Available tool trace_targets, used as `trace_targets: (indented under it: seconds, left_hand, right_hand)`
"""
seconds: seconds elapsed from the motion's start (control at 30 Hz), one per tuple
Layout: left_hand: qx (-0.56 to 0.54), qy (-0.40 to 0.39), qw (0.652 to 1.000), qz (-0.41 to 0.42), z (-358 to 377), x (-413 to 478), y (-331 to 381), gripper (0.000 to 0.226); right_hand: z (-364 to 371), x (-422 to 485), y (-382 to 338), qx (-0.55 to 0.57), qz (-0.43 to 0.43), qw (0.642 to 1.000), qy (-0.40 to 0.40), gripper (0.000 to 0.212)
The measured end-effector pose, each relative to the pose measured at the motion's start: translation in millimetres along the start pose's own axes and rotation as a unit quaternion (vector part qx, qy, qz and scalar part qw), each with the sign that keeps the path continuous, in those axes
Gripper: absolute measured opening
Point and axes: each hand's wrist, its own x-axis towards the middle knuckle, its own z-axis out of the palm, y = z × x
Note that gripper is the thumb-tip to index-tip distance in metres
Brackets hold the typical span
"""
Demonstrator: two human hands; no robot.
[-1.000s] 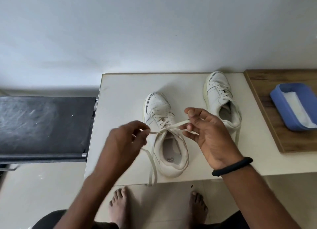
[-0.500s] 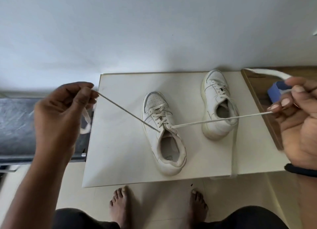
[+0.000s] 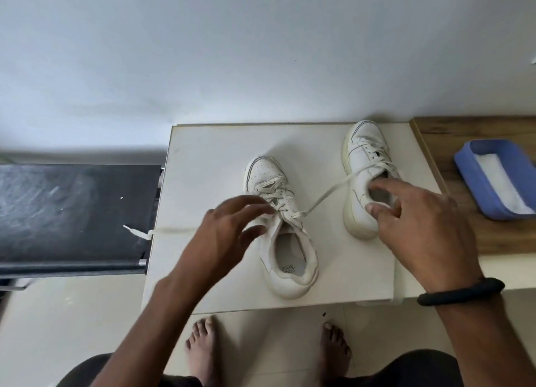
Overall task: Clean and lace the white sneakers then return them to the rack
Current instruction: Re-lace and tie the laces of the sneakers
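Two white sneakers stand on a white table (image 3: 208,160), toes pointing away from me. The nearer sneaker (image 3: 285,241) sits mid-table with its lace ends loose: one end (image 3: 162,230) lies flat to the left, over the table edge, the other (image 3: 327,196) runs right towards the far sneaker (image 3: 361,166). My left hand (image 3: 232,227), blurred, hovers open just left of the nearer sneaker's lacing. My right hand (image 3: 417,215), fingers spread, is over the far sneaker's heel opening and hides part of it. Neither hand holds a lace.
A blue tray (image 3: 475,172) with something white in it sits on a wooden surface (image 3: 452,134) at the right. A black bench-like surface (image 3: 72,212) adjoins the table's left side. A pale wall rises behind. My bare feet stand on the floor below the table's front edge.
Both hands had pulled the nearer sneaker's lace ends taut, far out to the sides. They have let go and come back in over the shoes; the lace ends now lie slack.
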Motion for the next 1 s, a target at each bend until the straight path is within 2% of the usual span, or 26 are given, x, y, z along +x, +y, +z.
trace_targets:
  seconds: [0.1,0.17,0.2,0.23,0.3,0.4,0.53,0.63,0.7,0.8,0.87,0.93,1.0]
  left_hand:
    - [-0.017,0.043,0.999,-0.023,3.4,12.3,-1.2,0.013]
    - [-0.005,0.047,0.998,-0.03,5.5,9.7,0.4,0.006]
    - [0.007,0.049,0.998,-0.038,7.8,7.2,1.1,0.006]
    - [0.012,0.053,0.998,-0.034,5.2,7.4,3.9,0.006]
    - [0.031,0.047,0.998,-0.036,-1.4,8.3,2.6,0.007]
    - [0.034,0.012,0.996,-0.077,-14.8,6.7,-0.5,0.009]
    - [0.025,0.005,0.993,-0.116,-44.0,3.3,-5.8,0.005]
    - [0.027,0.027,0.99,-0.139,-62.1,0.6,-8.2,0.005]
    - [0.018,0.056,0.99,-0.129,-70.1,1.3,-4.6,0.005]
    - [-0.038,0.081,0.995,-0.051,-70.1,7.9,18.1,0.009]
    - [-0.101,0.049,0.994,0.0,-58.5,16.0,36.3,0.01]
    - [-0.123,0.014,0.992,0.036,-40.1,26.9,46.0,0.009]
    - [-0.124,0.005,0.992,0.038,-22.5,37.4,49.2,0.009]
  right_hand:
    - [18.4,-2.0,-16.6,0.048,-0.128,0.99,-0.019,0.041]
    - [43.1,3.5,-25.2,0.052,-0.208,0.972,-0.094,0.054]
    - [55.0,4.4,-27.3,0.042,-0.22,0.967,-0.125,0.055]
    - [64.4,3.9,-28.3,0.034,-0.217,0.966,-0.136,0.051]
    - [72.9,3.1,-27.8,0.026,-0.199,0.974,-0.108,0.029]
    - [65.5,6.0,-18.5,0.034,-0.177,0.98,-0.089,0.002]
    - [32.4,7.6,3.9,0.168,-0.139,0.956,-0.196,0.013]
    - [2.7,6.5,16.1,0.232,-0.144,0.934,-0.228,0.011]
    - [-12.5,6.7,22.2,0.245,-0.151,0.936,-0.202,0.019]
    - [-17.9,10.6,18.7,0.25,-0.179,0.947,-0.088,0.011]
    - [-9.4,17.2,0.6,0.282,-0.196,0.939,-0.03,0.01]
    - [4.0,25.3,-22.8,0.318,-0.219,0.922,-0.014,0.009]
    - [13.9,33.5,-41.4,0.33,-0.25,0.91,-0.004,0.008]
